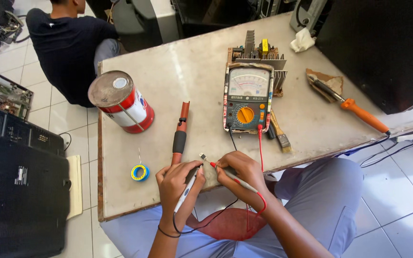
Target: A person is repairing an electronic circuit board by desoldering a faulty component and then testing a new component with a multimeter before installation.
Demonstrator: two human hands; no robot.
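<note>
The grey, scuffed rectangular table [192, 71] carries all the work, and the person sits at its near edge. A second person in a dark shirt [65, 43] crouches on the tiled floor beyond the far left corner, back turned.

On the table's left part stands a red and white cylindrical metal can [122, 102] with a dull lid. At centre lies a dark analogue multimeter with an orange dial [244, 99], propped over a brown circuit board with metal heat sinks [259, 52]. To the right, well apart, an orange-handled soldering iron [354, 109] lies with its tip on a scrap of brown card. A red and black desoldering pump [180, 134] lies just left of the meter, and a small brush [279, 134] lies touching the meter's lower right corner. A small blue and yellow solder reel [140, 172] sits near the front left.

The left hand [178, 184] has its grip closed around a white and black probe [186, 191], whose black lead loops below the wrist. The right hand [242, 174] has its grip closed on a red probe [233, 177], its red lead running up to the meter. Both probe tips meet at a small metal component [202, 156] lying on the table between the hands, near the front edge.
</note>
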